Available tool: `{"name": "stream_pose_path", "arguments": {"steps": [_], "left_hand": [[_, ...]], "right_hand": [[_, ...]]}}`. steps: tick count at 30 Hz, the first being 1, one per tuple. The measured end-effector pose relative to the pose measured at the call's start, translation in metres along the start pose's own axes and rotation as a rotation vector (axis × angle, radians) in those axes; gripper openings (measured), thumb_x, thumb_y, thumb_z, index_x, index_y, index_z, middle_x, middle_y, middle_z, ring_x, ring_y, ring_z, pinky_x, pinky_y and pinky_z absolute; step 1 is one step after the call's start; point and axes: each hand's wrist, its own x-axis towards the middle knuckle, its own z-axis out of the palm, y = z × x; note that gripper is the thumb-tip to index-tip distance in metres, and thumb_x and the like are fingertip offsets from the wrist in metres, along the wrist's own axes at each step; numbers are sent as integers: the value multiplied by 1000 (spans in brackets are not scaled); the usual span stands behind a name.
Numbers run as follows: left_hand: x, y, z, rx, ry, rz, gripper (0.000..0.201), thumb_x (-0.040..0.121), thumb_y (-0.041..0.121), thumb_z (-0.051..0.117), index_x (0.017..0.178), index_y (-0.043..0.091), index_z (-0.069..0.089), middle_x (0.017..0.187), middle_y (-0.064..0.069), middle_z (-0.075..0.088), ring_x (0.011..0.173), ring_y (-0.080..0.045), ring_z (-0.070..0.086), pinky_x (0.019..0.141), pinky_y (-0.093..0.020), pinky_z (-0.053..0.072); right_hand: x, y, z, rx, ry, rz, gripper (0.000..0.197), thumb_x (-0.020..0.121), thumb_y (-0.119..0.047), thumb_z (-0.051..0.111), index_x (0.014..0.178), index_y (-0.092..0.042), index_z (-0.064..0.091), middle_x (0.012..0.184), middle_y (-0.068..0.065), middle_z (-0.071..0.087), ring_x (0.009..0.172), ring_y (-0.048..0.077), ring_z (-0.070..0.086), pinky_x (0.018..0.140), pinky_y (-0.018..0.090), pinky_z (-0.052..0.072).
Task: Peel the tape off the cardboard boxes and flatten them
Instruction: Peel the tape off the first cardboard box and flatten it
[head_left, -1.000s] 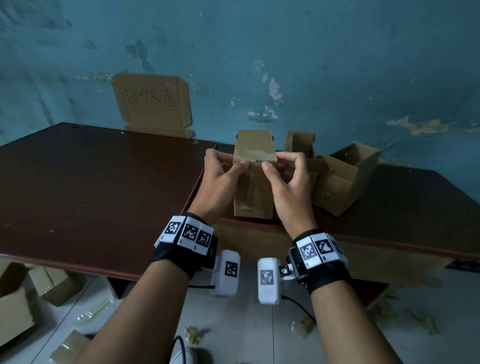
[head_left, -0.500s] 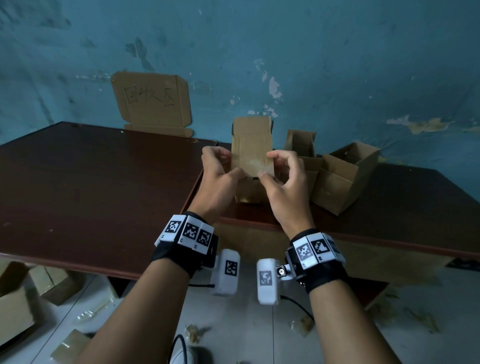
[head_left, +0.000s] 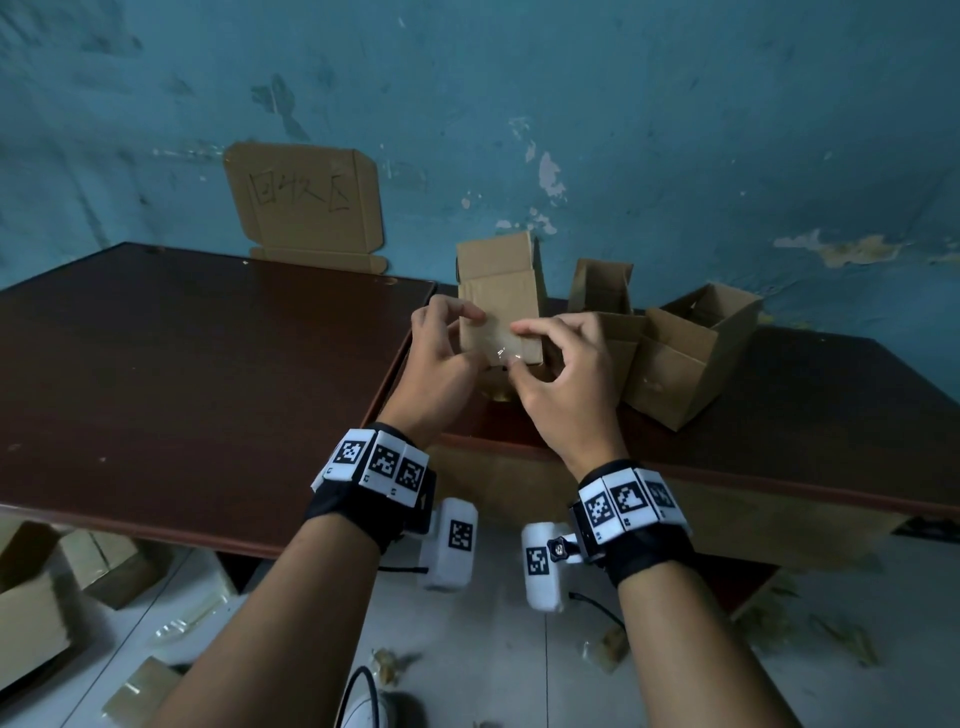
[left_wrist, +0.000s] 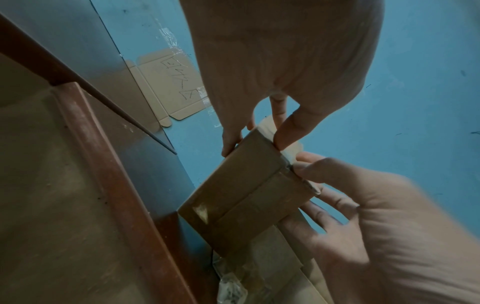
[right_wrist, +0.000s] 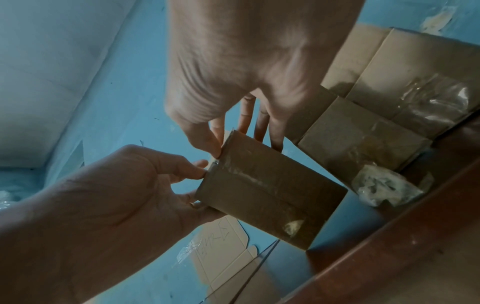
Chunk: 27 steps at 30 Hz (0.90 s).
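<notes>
I hold a small brown cardboard box (head_left: 498, 291) up over the table edge, with clear tape (head_left: 501, 354) shining along its near face. My left hand (head_left: 467, 332) grips its left side, thumb on the front. My right hand (head_left: 519, 349) pinches the taped near edge between thumb and forefinger. In the left wrist view the left hand (left_wrist: 259, 139) clamps the box (left_wrist: 241, 195) at its upper end, and fingertips (left_wrist: 302, 163) of the right hand touch the taped corner. In the right wrist view the right hand (right_wrist: 228, 144) has its thumb on the taped seam of the box (right_wrist: 270, 185).
Open cardboard boxes (head_left: 691, 353) stand on the dark brown table (head_left: 208, 374) right behind my right hand. A cardboard sign (head_left: 306, 202) leans on the blue wall. A wad of crumpled tape (right_wrist: 384, 185) lies by the boxes. More boxes (head_left: 31, 603) and tape scraps litter the floor.
The box has been lifted off the table and tipped up, so its taped face now faces me. Both hands slid from its top down to the taped edge.
</notes>
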Motion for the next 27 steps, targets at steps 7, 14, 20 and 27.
{"name": "stream_pose_path", "arguments": {"steps": [7, 14, 20, 27], "left_hand": [[0, -5, 4, -158, -112, 46, 42, 87, -25, 58, 115, 6, 51, 150, -6, 51, 134, -25, 61, 90, -48, 64], [2, -9, 2, -151, -136, 89, 35, 89, -22, 59, 112, 5, 53, 157, -2, 50, 140, -27, 57, 91, -44, 64], [1, -9, 2, -123, -121, 114, 29, 92, -22, 57, 118, -10, 52, 160, -6, 48, 134, -17, 61, 85, -29, 61], [1, -11, 2, -70, -127, 131, 26, 94, -18, 60, 117, -8, 54, 161, -5, 46, 139, -20, 58, 92, -32, 61]], "right_hand": [[-2, 6, -6, -65, -45, 21, 29, 87, -15, 81, 113, -26, 77, 117, 4, 44, 106, 4, 48, 92, -3, 34], [-5, 7, -3, -85, -115, 42, 30, 93, -24, 78, 121, -33, 76, 120, 3, 34, 100, -5, 38, 93, -4, 34], [-2, -2, -5, -136, -191, 68, 31, 96, -26, 74, 125, -36, 72, 118, 1, 28, 112, 9, 36, 87, -9, 30], [1, -6, -8, -145, -224, 82, 23, 94, -20, 73, 114, -31, 68, 116, 1, 27, 111, 16, 38, 79, -8, 33]]}}
